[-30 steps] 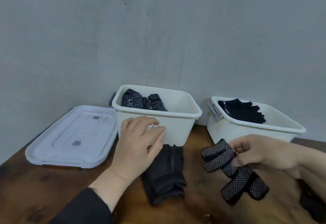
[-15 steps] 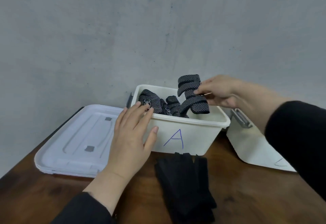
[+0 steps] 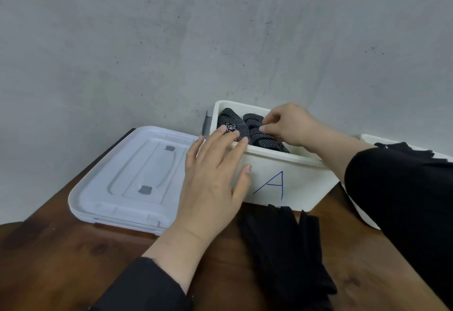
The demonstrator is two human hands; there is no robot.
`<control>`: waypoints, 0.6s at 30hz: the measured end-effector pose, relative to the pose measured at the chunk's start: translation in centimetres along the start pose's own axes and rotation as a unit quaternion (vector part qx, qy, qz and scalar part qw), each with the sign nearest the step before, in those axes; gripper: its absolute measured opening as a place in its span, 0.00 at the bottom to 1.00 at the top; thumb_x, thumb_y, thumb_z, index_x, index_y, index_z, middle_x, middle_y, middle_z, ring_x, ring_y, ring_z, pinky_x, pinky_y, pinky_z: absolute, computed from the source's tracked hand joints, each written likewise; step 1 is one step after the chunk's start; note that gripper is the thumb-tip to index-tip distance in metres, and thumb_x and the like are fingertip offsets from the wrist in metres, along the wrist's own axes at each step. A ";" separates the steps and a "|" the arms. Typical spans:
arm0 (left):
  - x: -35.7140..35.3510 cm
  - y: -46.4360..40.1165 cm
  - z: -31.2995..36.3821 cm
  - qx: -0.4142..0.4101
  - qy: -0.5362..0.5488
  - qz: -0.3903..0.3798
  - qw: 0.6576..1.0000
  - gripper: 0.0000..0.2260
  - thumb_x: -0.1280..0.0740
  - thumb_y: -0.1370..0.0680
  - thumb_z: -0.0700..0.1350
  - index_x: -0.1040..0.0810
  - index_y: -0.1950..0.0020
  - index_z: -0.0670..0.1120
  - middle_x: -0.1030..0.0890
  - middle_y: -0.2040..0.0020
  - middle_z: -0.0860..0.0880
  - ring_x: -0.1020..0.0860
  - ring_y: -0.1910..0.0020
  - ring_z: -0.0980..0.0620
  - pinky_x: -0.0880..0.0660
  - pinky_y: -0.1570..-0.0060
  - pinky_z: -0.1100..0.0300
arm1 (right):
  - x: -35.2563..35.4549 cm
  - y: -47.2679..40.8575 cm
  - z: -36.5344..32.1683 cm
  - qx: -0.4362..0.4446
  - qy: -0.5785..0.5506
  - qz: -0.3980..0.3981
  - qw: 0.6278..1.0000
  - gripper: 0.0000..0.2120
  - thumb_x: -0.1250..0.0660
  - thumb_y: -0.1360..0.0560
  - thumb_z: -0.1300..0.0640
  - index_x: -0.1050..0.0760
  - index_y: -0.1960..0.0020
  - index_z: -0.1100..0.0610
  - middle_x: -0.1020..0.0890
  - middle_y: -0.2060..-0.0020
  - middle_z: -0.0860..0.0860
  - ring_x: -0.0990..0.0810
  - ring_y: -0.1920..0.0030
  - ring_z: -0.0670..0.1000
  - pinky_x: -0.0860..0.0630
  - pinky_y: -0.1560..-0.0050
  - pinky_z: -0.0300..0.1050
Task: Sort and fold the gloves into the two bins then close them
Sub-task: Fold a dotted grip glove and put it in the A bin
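Note:
A white bin marked with a blue A (image 3: 297, 178) stands by the wall and holds several dotted black gloves (image 3: 255, 130). My right hand (image 3: 290, 124) reaches into it from the right, its fingers pinching a dotted glove down among the others. My left hand (image 3: 215, 168) lies flat with spread fingers on the bin's front left corner and rim. In front of the bin a folded plain black glove (image 3: 286, 249) lies on the wooden table. The second white bin (image 3: 367, 137) with black gloves (image 3: 404, 149) shows at the right, mostly behind my right sleeve.
A white lid (image 3: 127, 178) lies flat on the table to the left of bin A, on top of a second lid. A grey wall stands close behind the bins. The dark wooden table (image 3: 61, 256) stretches to the front left.
My right hand carried the dotted glove from the table up over bin A and has lowered it in among the others. My left hand slid onto the bin's rim.

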State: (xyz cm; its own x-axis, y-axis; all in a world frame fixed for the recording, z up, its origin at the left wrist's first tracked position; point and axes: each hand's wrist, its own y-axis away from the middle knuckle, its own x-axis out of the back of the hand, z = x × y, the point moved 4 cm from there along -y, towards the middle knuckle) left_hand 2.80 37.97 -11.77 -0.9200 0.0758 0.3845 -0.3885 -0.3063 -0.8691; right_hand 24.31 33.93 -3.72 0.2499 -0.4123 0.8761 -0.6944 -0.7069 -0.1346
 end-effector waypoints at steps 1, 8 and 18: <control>0.0 0.0 0.0 0.000 -0.003 -0.002 1.000 0.17 0.38 0.19 0.47 0.22 0.33 0.43 0.24 0.32 0.47 0.32 0.27 0.47 0.37 0.30 0.40 | 0.0 0.1 0.1 0.004 0.006 -0.012 1.000 0.03 0.26 0.24 0.56 0.17 0.54 0.55 0.16 0.61 0.55 0.17 0.62 0.59 0.17 0.49 0.59; 0.2 0.0 0.2 -0.001 -0.022 -0.012 1.000 0.18 0.38 0.20 0.48 0.23 0.32 0.44 0.24 0.31 0.47 0.32 0.26 0.48 0.41 0.28 0.40 | 3.5 1.6 0.5 0.048 -0.007 0.086 0.995 0.11 0.36 0.19 0.54 0.18 0.55 0.56 0.14 0.58 0.54 0.15 0.57 0.56 0.19 0.49 0.61; 0.7 0.9 7.7 -0.088 0.033 -0.038 0.995 0.14 0.38 0.19 0.47 0.18 0.40 0.42 0.23 0.34 0.44 0.26 0.33 0.43 0.34 0.35 0.45 | 6.8 19.7 4.5 0.085 -0.153 0.288 0.942 0.08 0.36 0.18 0.51 0.18 0.49 0.50 0.17 0.62 0.41 0.21 0.62 0.42 0.26 0.60 0.36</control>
State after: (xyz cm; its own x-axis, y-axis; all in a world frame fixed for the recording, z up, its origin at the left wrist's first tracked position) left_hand 2.21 30.49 -9.86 -0.8866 0.1555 0.4356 -0.4552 -0.1263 -0.8814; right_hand 15.42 14.60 -2.47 0.0659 -0.8828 0.4651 -0.6620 -0.3875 -0.6416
